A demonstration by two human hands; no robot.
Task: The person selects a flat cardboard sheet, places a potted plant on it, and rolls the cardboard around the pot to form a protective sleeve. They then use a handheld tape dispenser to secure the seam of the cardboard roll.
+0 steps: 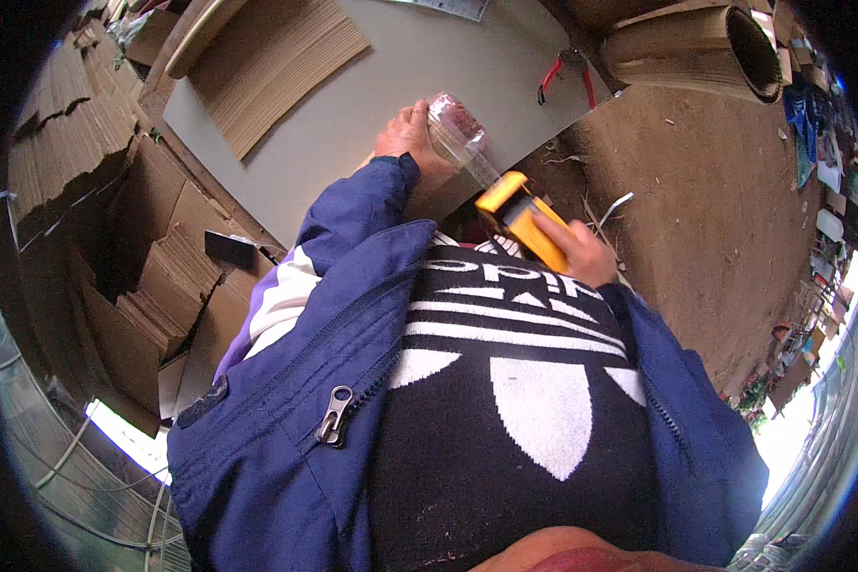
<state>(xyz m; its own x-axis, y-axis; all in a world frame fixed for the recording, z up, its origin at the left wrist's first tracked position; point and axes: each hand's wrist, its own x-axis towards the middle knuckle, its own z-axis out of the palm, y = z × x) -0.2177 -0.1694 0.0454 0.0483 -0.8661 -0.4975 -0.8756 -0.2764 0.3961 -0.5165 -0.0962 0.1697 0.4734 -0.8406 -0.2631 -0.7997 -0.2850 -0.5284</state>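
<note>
My left hand (pixel 414 138) is closed around the side of a clear, shiny plastic-wrapped bundle (pixel 459 122) at the table's near edge. Something reddish shows through the plastic, but its kind is unclear. A clear strip runs from the bundle toward a yellow hand tool (pixel 534 233), which looks like a tape dispenser and is slightly blurred. My right hand (pixel 586 254) grips this tool by its rear end, close in front of my chest. Brown material, perhaps cardboard, shows below my left hand, partly hidden by the sleeve.
On the grey table (pixel 429 57) lie a corrugated cardboard sheet (pixel 286 71) and red-handled pliers (pixel 567 78). Rolled cardboard (pixel 691 52) stands at the far right. Cardboard stacks (pixel 167 281) and a dark flat phone-like object (pixel 229 250) are at left. Brown floor (pixel 691 219) extends right.
</note>
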